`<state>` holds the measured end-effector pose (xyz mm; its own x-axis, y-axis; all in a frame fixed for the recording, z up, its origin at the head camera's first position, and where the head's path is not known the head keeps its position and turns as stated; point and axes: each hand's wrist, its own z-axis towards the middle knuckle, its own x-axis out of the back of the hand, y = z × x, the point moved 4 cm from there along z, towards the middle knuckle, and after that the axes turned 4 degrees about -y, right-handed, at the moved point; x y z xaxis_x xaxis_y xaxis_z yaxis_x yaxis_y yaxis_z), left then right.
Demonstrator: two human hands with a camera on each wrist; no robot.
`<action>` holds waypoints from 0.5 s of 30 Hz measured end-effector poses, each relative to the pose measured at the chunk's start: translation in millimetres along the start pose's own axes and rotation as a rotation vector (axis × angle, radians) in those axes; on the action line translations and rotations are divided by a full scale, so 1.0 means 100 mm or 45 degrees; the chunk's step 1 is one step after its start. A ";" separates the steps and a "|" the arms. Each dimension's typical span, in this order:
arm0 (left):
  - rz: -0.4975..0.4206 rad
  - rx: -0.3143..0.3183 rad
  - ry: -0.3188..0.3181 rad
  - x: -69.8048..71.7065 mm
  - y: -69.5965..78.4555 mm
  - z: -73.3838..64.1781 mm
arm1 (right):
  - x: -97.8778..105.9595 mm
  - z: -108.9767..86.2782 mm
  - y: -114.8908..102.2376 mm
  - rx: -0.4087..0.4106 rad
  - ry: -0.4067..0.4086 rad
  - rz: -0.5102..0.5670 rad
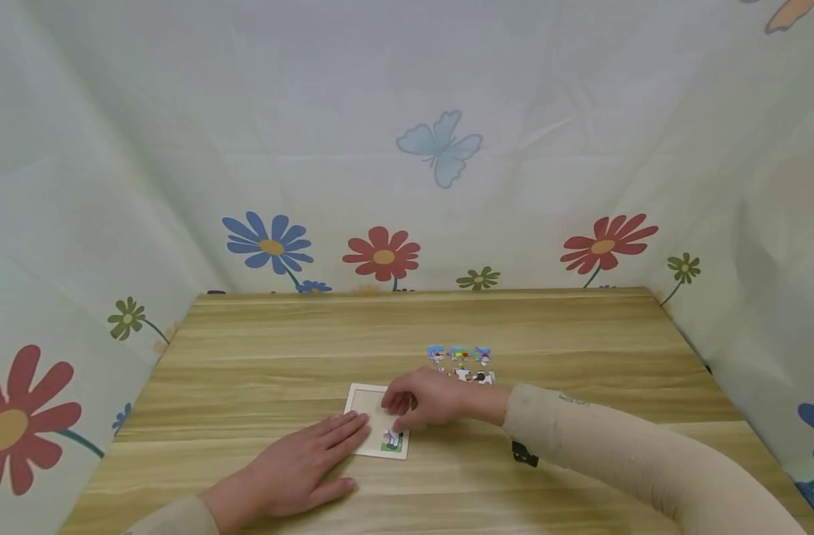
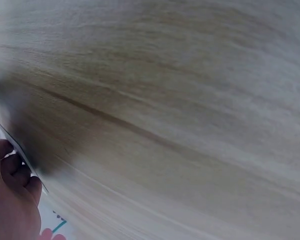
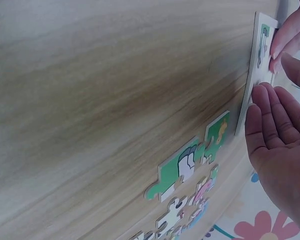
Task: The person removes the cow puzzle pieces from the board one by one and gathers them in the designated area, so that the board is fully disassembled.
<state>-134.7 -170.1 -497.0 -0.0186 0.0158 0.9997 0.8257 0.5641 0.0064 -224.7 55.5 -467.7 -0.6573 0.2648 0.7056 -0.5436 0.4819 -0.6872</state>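
Note:
A pale puzzle tray (image 1: 361, 388) lies on the table, with one green-and-white puzzle piece (image 1: 391, 441) in its near right corner. My left hand (image 1: 302, 464) rests flat on the tray's left side, fingers straight and thumb on the table. Over the tray's right edge is my right hand (image 1: 428, 400), its fingers loosely bent. In the right wrist view that hand (image 3: 285, 125) shows a gap between thumb and fingers, with nothing seen held. Fingertips touch or hover just above the tray; I cannot tell which. The left wrist view catches only part of the left hand (image 2: 15, 195).
Several loose puzzle pieces (image 1: 462, 354) lie in rows beyond the right hand, partly hidden by it. Closer up, a green piece with white shapes (image 3: 177, 167) lies among them. A small black object (image 1: 524, 454) sits beneath the right sleeve. Flowered cloth (image 1: 440, 215) hangs behind the wooden table.

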 end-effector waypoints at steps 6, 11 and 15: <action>0.012 0.006 0.021 -0.01 0.02 0.00 | -0.03 -0.01 -0.04 0.010 0.007 0.008; 0.022 -0.005 0.024 -0.02 0.02 0.00 | -0.06 -0.03 -0.06 0.005 -0.014 0.070; 0.036 -0.008 0.037 -0.01 0.02 -0.01 | -0.07 -0.04 -0.06 0.000 -0.025 0.099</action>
<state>-132.3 -169.4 -497.7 0.0211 0.0077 0.9997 0.8294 0.5583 -0.0218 -214.8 54.0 -467.7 -0.7078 0.2851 0.6463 -0.4903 0.4604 -0.7400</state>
